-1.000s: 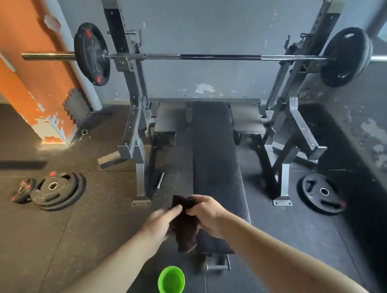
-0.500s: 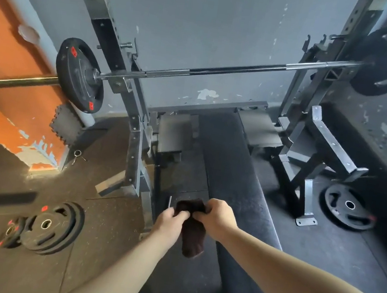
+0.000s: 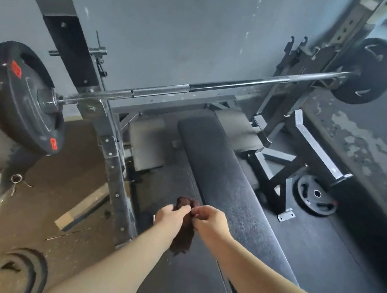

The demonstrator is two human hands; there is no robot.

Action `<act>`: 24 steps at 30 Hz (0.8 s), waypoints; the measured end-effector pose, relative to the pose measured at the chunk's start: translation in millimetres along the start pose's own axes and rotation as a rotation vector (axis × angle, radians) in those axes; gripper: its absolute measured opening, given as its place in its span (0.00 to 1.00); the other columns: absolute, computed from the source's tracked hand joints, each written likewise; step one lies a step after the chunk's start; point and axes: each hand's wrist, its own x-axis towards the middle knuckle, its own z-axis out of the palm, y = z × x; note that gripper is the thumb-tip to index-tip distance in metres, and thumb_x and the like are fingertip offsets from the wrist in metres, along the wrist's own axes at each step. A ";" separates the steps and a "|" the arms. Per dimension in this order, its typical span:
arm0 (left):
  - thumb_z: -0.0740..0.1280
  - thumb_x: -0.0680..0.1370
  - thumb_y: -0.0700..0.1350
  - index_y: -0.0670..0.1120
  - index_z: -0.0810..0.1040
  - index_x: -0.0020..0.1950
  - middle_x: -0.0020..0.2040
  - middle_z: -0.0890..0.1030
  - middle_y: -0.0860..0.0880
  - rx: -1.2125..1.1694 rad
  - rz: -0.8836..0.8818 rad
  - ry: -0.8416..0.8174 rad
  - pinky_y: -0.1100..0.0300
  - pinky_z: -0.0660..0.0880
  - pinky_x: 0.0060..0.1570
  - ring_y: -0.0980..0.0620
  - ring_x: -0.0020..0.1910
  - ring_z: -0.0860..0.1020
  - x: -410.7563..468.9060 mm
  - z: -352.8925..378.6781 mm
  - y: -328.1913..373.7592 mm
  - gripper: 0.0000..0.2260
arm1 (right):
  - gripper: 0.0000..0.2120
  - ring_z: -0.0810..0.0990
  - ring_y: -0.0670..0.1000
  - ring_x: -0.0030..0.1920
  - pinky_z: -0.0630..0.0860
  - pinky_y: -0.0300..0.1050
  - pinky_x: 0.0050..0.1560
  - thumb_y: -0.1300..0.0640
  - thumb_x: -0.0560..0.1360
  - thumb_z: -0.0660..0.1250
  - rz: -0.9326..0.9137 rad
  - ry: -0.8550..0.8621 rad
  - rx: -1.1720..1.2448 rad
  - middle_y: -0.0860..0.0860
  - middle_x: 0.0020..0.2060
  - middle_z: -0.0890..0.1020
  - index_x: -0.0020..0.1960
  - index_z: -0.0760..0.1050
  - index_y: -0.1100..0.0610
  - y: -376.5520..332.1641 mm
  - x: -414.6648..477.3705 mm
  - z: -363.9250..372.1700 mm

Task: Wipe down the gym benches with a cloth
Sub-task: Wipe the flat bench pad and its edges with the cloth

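Note:
A long black padded bench [image 3: 227, 184] runs from the rack toward me, right of centre. A dark brown cloth [image 3: 185, 233] hangs bunched in the air just left of the bench's near part. My left hand [image 3: 169, 218] grips the cloth's upper left side. My right hand [image 3: 211, 221] pinches its top edge with curled fingers. Both hands meet above the floor beside the bench, not touching the pad.
A loaded barbell [image 3: 196, 88] rests across the grey rack [image 3: 112, 158] over the bench's far end, with a black plate [image 3: 23, 96] at left and another [image 3: 369, 72] at right. Loose plates lie on the floor at right [image 3: 316, 198] and lower left [image 3: 2, 273].
The view has moved closer to the bench and rack. Both hands still hold the cloth, now nearer the bench's left edge. The green cup is out of view.

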 end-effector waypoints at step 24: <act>0.70 0.78 0.48 0.43 0.75 0.68 0.59 0.81 0.43 -0.138 -0.094 0.366 0.53 0.75 0.58 0.43 0.54 0.79 221.6 107.2 100.8 0.20 | 0.23 0.85 0.49 0.54 0.80 0.39 0.46 0.73 0.71 0.61 0.047 -0.360 0.238 0.48 0.50 0.87 0.56 0.84 0.53 1.2 283.1 -22.4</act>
